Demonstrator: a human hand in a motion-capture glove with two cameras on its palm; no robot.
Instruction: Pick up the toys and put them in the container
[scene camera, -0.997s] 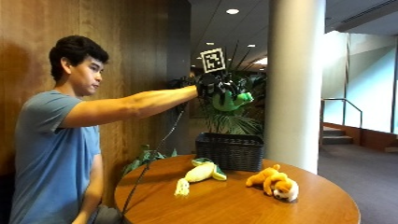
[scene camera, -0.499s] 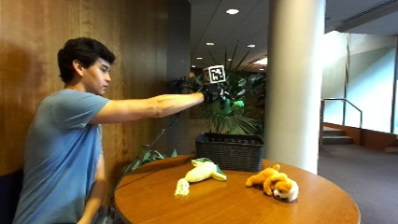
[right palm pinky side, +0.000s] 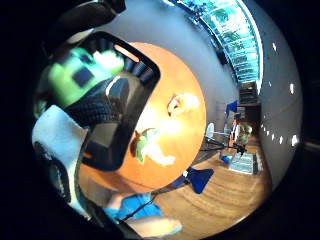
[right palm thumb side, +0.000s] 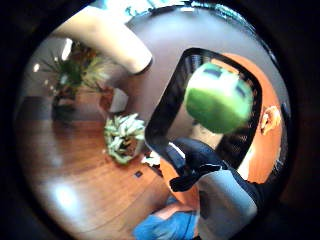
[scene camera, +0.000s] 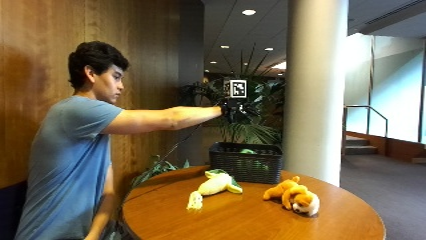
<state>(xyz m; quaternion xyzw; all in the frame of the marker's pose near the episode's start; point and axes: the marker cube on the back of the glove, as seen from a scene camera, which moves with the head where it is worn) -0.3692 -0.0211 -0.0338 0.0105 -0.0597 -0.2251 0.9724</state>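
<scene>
My gloved right hand (scene camera: 233, 107) hangs above the black woven basket (scene camera: 246, 164) at the table's far edge, fingers relaxed and holding nothing. A green plush toy (scene camera: 247, 151) shows just over the basket's rim. In the thumb side palm view the green toy (right palm thumb side: 217, 97) is blurred over the basket's mouth (right palm thumb side: 165, 115), apart from my glove (right palm thumb side: 200, 160). A yellow and green plush (scene camera: 216, 184) lies on the round wooden table (scene camera: 253, 220) in front of the basket. To its right lies an orange plush dog (scene camera: 293, 196).
A white pillar (scene camera: 316, 85) rises right behind the basket, with a leafy plant (scene camera: 256, 122) beside it. A wood-panelled wall (scene camera: 40, 30) stands behind the person. The other arm hangs down at the person's side.
One second ago my hand gripped the green toy in the air. It has let go, and the toy now sits at the basket's rim. The hand stays above the basket.
</scene>
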